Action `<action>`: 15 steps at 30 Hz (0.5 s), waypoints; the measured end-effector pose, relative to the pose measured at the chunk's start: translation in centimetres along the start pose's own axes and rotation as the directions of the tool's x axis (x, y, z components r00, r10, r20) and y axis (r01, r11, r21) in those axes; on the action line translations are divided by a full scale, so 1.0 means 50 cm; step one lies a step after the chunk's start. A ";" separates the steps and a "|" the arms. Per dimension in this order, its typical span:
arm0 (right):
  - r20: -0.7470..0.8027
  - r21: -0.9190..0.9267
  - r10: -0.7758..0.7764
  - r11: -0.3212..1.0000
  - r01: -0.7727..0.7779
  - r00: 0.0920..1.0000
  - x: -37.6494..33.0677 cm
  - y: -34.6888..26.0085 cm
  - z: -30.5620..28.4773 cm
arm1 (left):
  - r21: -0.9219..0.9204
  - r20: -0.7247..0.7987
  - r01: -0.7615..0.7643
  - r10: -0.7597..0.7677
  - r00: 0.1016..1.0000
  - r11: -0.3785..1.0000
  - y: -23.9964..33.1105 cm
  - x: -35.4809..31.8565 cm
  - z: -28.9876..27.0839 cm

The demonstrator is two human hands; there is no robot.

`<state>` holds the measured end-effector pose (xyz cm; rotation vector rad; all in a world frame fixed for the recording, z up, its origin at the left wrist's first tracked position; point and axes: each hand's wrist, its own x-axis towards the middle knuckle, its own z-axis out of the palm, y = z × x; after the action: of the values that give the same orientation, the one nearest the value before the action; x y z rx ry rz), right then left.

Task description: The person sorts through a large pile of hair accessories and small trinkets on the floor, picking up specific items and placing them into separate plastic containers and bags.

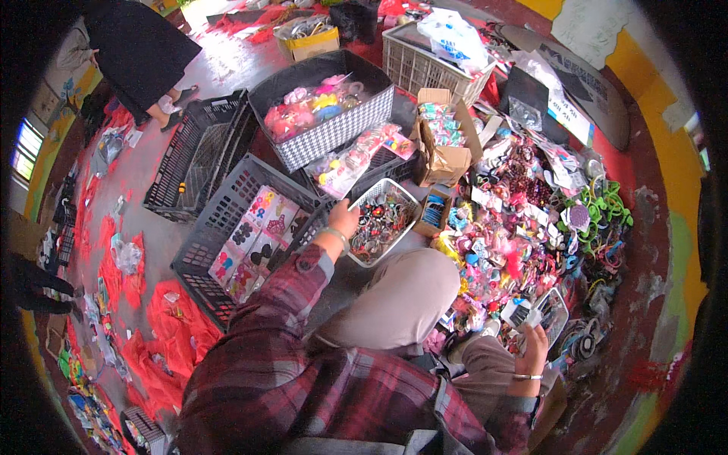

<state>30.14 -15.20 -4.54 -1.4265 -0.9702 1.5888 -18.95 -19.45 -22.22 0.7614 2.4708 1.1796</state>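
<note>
white basket [370,264]: at left fingers [352,210] | pale piece [532,316]: in right fingers [540,334]

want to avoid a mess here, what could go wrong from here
The white basket of small accessories sits close beside the bent knee; a shift of the leg might tip it. The left hand is at the basket's edge, so a pull might spill it. The small pale item in the right hand could slip and get lost in the crowded pile.

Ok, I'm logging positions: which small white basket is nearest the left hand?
The basket of mixed trinkets, at the left hand; the other basket is by the right hand.
</note>
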 end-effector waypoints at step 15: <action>0.014 -0.094 0.121 0.988 -0.119 0.993 0.050 0.013 0.038 | -0.986 0.160 0.081 -0.715 0.681 -0.143 -0.129 0.206 0.139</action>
<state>28.02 -13.24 -5.99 -1.5616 -0.9972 1.6662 -26.17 -12.52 -31.95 -0.8762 1.0218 2.3709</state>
